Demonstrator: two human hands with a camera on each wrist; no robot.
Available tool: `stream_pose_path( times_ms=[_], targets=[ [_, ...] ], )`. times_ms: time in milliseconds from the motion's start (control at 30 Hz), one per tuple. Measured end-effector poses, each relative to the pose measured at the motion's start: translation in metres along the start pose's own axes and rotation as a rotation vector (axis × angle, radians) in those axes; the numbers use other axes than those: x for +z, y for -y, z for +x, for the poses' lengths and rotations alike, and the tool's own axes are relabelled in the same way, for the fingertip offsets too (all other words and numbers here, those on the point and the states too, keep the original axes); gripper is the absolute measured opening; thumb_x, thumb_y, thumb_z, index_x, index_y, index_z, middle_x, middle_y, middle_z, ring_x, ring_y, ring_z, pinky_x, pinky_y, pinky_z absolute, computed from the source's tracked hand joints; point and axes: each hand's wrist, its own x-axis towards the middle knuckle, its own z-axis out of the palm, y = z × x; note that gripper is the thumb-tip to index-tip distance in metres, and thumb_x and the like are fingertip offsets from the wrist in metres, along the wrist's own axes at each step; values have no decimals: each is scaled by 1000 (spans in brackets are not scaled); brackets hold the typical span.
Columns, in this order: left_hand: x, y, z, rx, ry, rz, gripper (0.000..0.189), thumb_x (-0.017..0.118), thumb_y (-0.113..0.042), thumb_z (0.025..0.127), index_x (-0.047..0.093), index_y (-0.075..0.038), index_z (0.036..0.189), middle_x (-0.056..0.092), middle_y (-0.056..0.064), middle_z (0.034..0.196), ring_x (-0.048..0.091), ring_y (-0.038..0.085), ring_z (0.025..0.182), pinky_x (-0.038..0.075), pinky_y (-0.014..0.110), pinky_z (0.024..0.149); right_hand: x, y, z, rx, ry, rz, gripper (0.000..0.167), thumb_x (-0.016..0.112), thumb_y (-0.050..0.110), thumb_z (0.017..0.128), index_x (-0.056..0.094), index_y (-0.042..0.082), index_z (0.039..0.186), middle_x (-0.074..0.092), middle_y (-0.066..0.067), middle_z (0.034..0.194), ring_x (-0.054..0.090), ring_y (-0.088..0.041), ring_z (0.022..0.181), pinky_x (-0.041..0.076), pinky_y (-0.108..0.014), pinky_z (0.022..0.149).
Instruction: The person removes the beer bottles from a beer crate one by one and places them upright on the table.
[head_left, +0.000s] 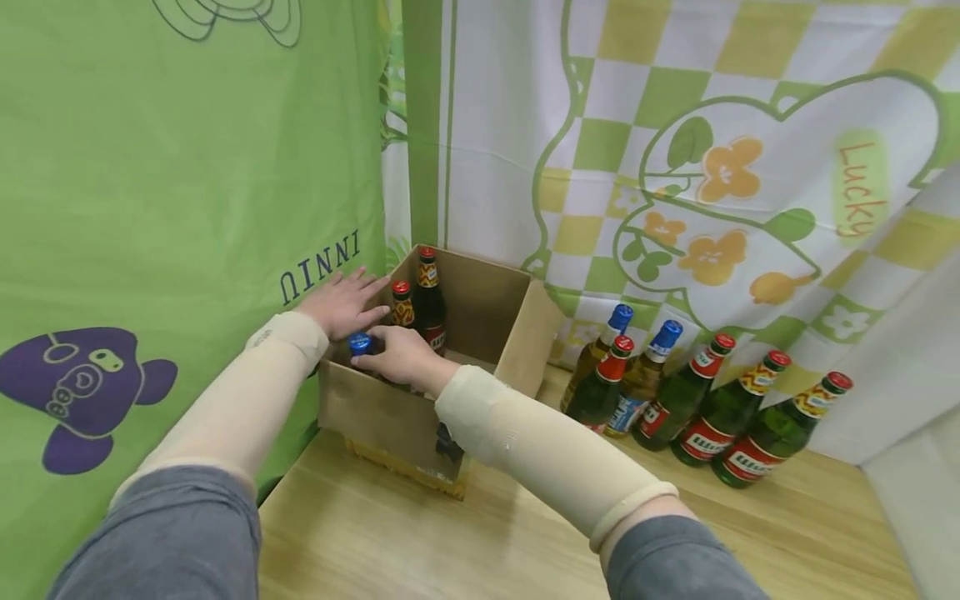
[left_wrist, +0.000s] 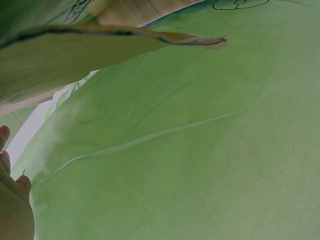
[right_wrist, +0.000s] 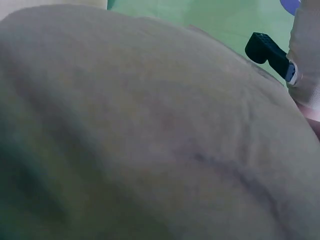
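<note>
In the head view, an open cardboard box [head_left: 382,421] stands in the corner of the table. My right hand [head_left: 408,357] reaches in over its near side and pinches the top of a beer bottle with a blue cap [head_left: 361,343]. The lower part of that bottle is hidden inside the box. Behind it, a red-capped beer bottle [head_left: 402,312] and another red-capped bottle [head_left: 430,304] stand upright. My left hand [head_left: 347,305] lies spread, fingers extended, by the box's left edge. Part of the left hand [left_wrist: 14,202] shows at the edge of the left wrist view.
To the right of the box, several beer bottles stand in a group on the wooden table [head_left: 360,533], including a blue-capped bottle [head_left: 643,375] and a red-capped green bottle [head_left: 783,429]. A green cloth [head_left: 187,208] hangs at left, a checked curtain [head_left: 495,125] behind.
</note>
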Motion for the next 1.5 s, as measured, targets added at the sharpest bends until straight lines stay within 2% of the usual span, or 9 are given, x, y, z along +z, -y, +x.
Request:
stream_pose_path(
  times_ms=[167,367,600,733,933,1033,1167,1367,1500],
  targets=[
    [6,10,3,17,-28,-10,69,37,-47,110,27,-3,163,34,28,161,17,46,153,9,62,124,5,1,3,-34,-45,-54,47,68,34,102,62,12,142,69,-4,132,63,-19,121,52,-29,100],
    [25,29,-10,4,-12,-23,71,37,-48,110,28,0,161,35,30,160,19,50,151,11,65,122,24,4,14,-47,-20,-122,44,75,33,97,65,12,134,72,0,119,67,-13,107,53,-22,89],
    [21,44,-12,8,-34,4,72,37,-50,109,31,0,161,38,30,158,21,50,151,14,66,122,32,8,29,-58,-103,-147,36,73,37,98,72,16,128,75,3,114,68,-13,106,53,-20,87],
    [17,45,-12,12,-14,-1,74,37,-52,109,30,1,160,36,32,158,20,52,150,14,67,121,21,13,27,-57,-136,-135,45,72,39,98,67,17,137,73,3,122,67,-14,111,53,-20,88],
    [9,46,-8,32,-34,14,85,35,-62,105,29,3,160,36,33,157,21,54,149,14,69,120,-25,26,9,-89,-185,-119,46,72,38,99,67,14,138,74,-1,118,67,-12,101,52,-18,79],
    [8,45,-4,29,-23,3,84,30,-62,107,27,2,161,34,32,159,20,53,150,13,68,120,-54,29,-9,-69,-186,-41,48,73,35,99,65,10,139,74,-5,114,70,-14,88,55,-21,71],
    [5,40,-1,17,-28,-6,73,35,-51,110,26,1,161,35,31,159,20,53,150,11,67,121,-97,37,-34,-47,-191,87,52,74,30,98,61,6,142,73,-9,113,72,-16,78,59,-23,64],
    [5,40,2,12,-11,-4,74,35,-51,110,24,0,163,32,30,160,18,52,150,8,66,122,-164,58,-74,-87,-267,162,47,76,25,97,63,1,135,73,-12,112,73,-19,87,62,-25,71],
    [4,44,0,9,-10,-5,75,35,-52,109,23,0,162,31,31,161,18,53,150,8,67,121,-204,70,-105,-94,-321,229,49,74,22,98,59,-1,138,71,-13,116,72,-22,94,63,-29,75]
  ],
)
